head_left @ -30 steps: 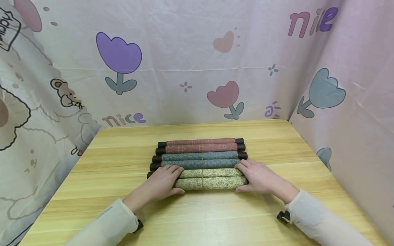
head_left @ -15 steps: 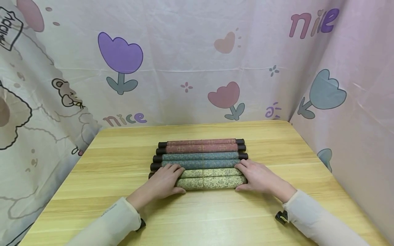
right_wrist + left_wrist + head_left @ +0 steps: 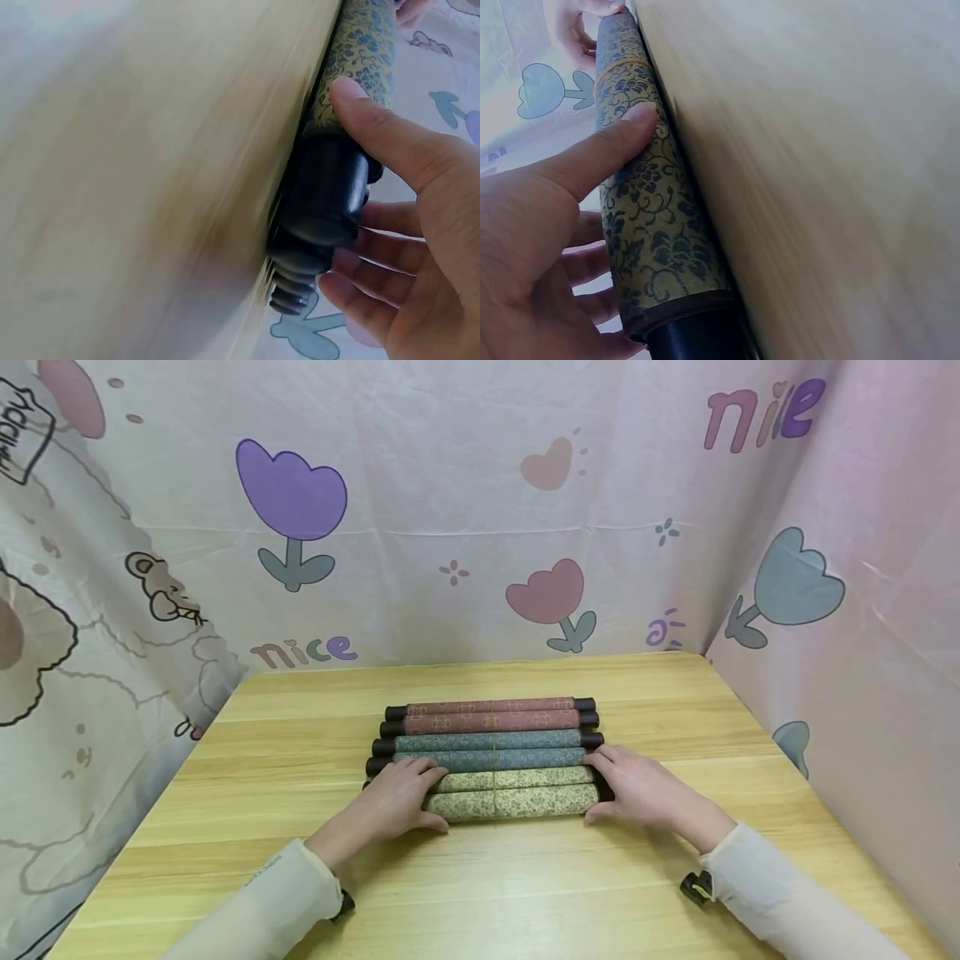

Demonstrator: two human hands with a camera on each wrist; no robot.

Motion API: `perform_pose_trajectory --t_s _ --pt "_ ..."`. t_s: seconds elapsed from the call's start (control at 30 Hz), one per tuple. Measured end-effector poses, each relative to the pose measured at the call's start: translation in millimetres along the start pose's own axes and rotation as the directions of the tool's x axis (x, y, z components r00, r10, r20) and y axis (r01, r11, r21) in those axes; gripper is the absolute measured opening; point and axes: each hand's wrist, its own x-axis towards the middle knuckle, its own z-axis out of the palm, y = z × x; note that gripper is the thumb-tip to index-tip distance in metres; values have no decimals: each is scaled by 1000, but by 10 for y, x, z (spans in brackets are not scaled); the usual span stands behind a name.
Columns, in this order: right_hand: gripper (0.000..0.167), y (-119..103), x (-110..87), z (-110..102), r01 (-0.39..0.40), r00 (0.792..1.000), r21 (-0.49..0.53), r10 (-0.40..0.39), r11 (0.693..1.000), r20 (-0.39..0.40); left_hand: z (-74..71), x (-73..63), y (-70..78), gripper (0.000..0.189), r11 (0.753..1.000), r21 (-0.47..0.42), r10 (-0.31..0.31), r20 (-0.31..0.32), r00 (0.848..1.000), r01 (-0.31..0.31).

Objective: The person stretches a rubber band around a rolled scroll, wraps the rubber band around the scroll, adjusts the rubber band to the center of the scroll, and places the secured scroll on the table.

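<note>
Several rolled scrolls with black end knobs lie side by side on the table. The nearest two are pale yellow scrolls (image 3: pixel 517 802) with a dark floral pattern and a thin cord across them. My left hand (image 3: pixel 393 802) grips them near their left end, thumb (image 3: pixel 626 135) along the near side and fingers over the top. At the right end my right hand (image 3: pixel 641 789) holds them the same way, thumb (image 3: pixel 360 105) at the edge of the cloth beside the black knob (image 3: pixel 330 176). Behind lie two teal scrolls (image 3: pixel 487 761), touched or nearly touched by my fingertips.
Two red scrolls (image 3: pixel 491 721) form the far end of the row. The wooden table (image 3: pixel 495 893) extends around them. A printed curtain (image 3: pixel 420 485) hangs behind the table and along both sides.
My right hand has slid slightly to the right, uncovering more of the yellow scrolls' right end and a black knob. The left hand stays nearly in place, and the scrolls have barely moved.
</note>
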Motion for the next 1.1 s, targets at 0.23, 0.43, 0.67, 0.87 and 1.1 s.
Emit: perform_pose_trajectory --t_s 0.23,0.43,0.67,0.87,1.1 --pt "90 40 18 -22 -28 1000 -22 28 999 -1 -23 -5 3 83 1000 2 18 -24 1000 -18" --pt "82 48 19 -35 -3 1000 -54 4 999 8 1 -11 7 82 999 15 34 -28 999 -33" --pt "82 47 -12 -27 -6 1000 -63 7 998 13 15 7 6 79 998 33 54 -27 998 -53" --pt "85 73 -17 -25 -17 1000 -54 17 998 7 -1 32 6 81 998 30 47 -29 998 -46" --pt "90 103 -30 -52 -27 1000 -15 27 1000 9 -3 20 -21 84 998 19 64 -32 997 -63"
